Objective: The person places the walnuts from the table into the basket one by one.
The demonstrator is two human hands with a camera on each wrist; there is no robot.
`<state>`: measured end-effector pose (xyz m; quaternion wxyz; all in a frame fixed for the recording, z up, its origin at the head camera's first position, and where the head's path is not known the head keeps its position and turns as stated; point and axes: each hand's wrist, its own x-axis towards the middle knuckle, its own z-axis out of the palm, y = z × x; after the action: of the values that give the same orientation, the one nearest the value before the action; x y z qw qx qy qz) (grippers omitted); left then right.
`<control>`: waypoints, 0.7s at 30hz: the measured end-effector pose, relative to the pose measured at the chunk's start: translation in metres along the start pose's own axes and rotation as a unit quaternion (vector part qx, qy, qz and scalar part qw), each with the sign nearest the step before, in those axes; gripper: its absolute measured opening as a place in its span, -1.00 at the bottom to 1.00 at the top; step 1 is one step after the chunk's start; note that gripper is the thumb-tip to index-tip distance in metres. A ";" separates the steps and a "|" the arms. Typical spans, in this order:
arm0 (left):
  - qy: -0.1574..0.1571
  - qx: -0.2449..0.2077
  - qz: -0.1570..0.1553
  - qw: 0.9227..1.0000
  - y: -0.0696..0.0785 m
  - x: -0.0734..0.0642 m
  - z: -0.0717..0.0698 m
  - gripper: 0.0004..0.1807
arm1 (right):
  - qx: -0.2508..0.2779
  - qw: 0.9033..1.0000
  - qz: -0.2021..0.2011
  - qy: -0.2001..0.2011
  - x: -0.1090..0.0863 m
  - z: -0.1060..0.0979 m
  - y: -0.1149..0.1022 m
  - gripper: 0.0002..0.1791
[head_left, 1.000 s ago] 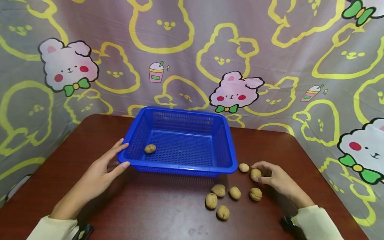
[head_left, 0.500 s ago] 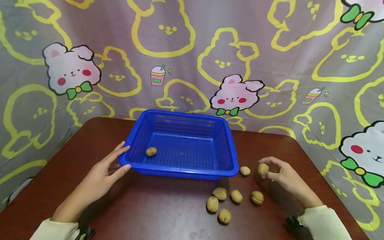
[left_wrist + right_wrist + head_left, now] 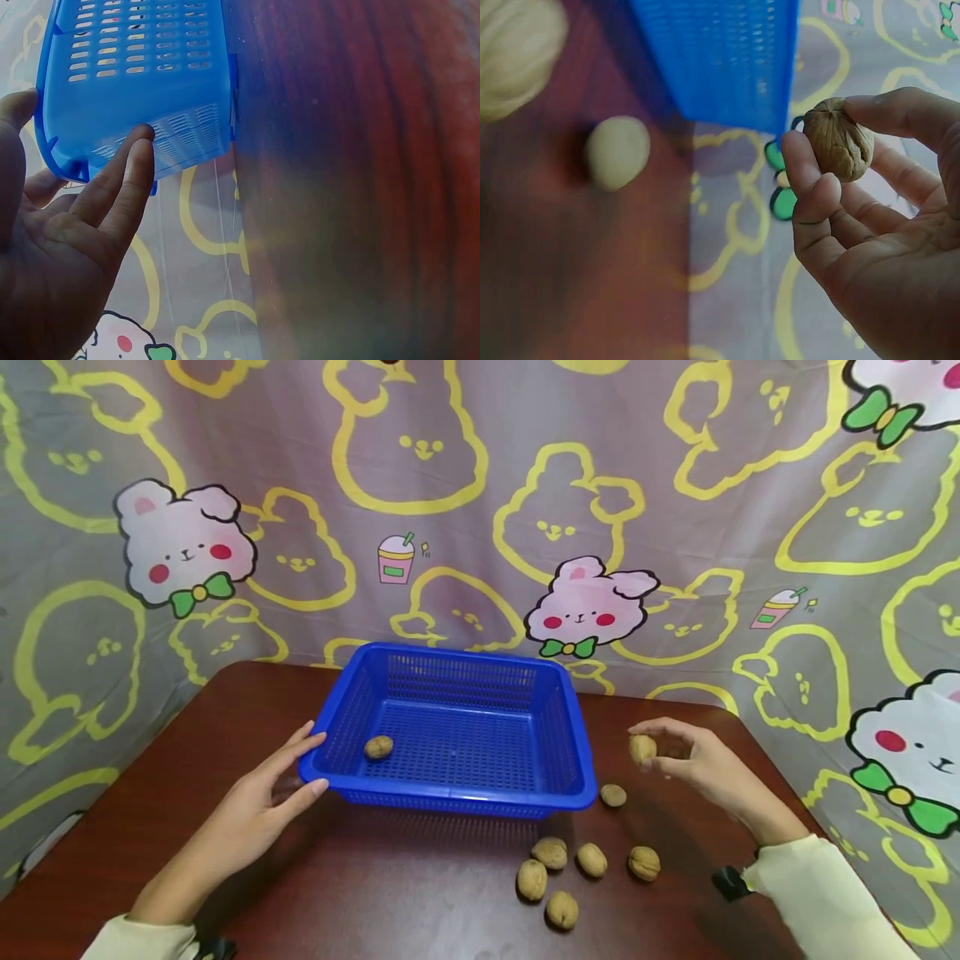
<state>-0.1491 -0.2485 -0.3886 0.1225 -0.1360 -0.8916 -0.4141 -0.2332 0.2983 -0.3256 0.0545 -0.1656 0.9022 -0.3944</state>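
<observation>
My right hand [image 3: 686,756] pinches a walnut [image 3: 642,749] between thumb and fingertips, raised above the table to the right of the basket. In the right wrist view the same walnut [image 3: 838,141] shows its ridged shell. My left hand [image 3: 251,806] holds the near left corner of a blue plastic basket [image 3: 465,795], thumb and a finger over the rim. Other fingers [image 3: 124,180] lie fairly straight along the outside wall in the left wrist view. Inside the basket, at its left, lies one walnut [image 3: 378,747].
Several walnuts lie loose on the dark red-brown table [image 3: 360,893] in front of the basket, one of them a walnut [image 3: 562,911] nearest me. A smaller walnut [image 3: 613,795] sits by the basket's near right corner. A patterned cloth [image 3: 465,527] hangs behind the table.
My right hand has lifted the walnut off the table, shifting first slightly right, then up and back towards the basket. The left hand stays at the basket's corner. The head view has tilted slightly.
</observation>
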 end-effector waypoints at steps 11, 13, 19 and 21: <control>0.003 -0.009 0.006 1.000 -0.002 0.000 0.003 -0.38 | 0.055 0.997 -0.017 -0.048 0.038 0.007 -0.055 -0.58; 0.005 -0.011 0.009 1.000 -0.002 0.000 0.004 -0.38 | 0.072 0.995 -0.029 -0.066 0.045 0.010 -0.065 -0.56; 0.010 -0.013 0.011 1.000 -0.002 0.000 0.004 -0.38 | 0.078 0.990 -0.054 -0.103 0.071 0.027 -0.095 -0.57; 0.009 -0.014 0.009 1.000 -0.003 -0.001 0.004 -0.38 | 0.074 0.989 -0.057 -0.112 0.081 0.034 -0.103 -0.58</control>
<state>-0.1497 -0.2477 -0.3934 0.1321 -0.1423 -0.8833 -0.4266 -0.2752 0.1816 -0.2712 0.1444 -0.2554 0.8477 -0.4420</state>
